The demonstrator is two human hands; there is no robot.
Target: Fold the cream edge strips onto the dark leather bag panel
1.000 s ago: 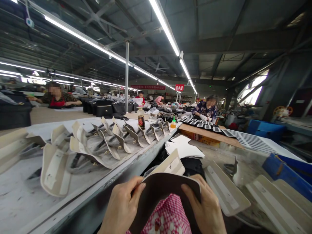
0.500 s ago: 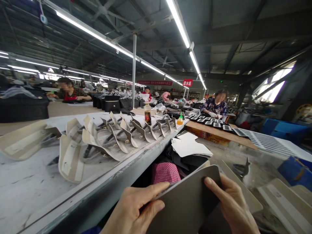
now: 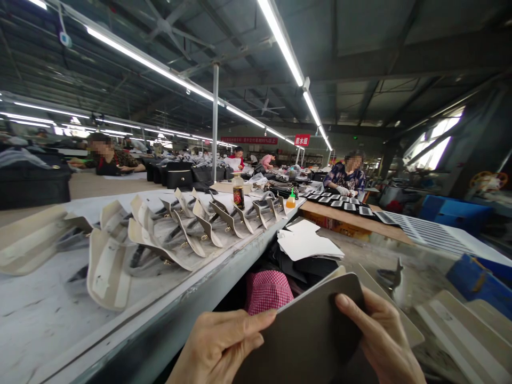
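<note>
Low in front of me, a dark grey, flat bag flap (image 3: pixel 304 330) with a rounded top corner is held tilted between both hands. My left hand (image 3: pixel 218 341) is closed at its left edge, index finger along the rim and thumb beneath. At the upper right, my right hand (image 3: pixel 380 330) grips it, thumb on the dark face and fingers behind. A pale edge shows behind the flap's top; its lower part runs out of view. Several curved beige flaps (image 3: pixel 108 269) with dark straps and gold-coloured fittings stand on the table to the left.
The white-topped table (image 3: pixel 44 325) has a long edge beside my left hand. A jar (image 3: pixel 238 192) and a small orange bottle (image 3: pixel 290 200) stand farther along. White sheets (image 3: pixel 310 242) lie ahead, beige panels (image 3: pixel 468 333) to the right. A co-worker (image 3: pixel 344 176) works beyond.
The view has shifted slightly, so the table things sit a little farther left and lower. My left thumb has drawn back toward the index finger. My right hand keeps its grip.
</note>
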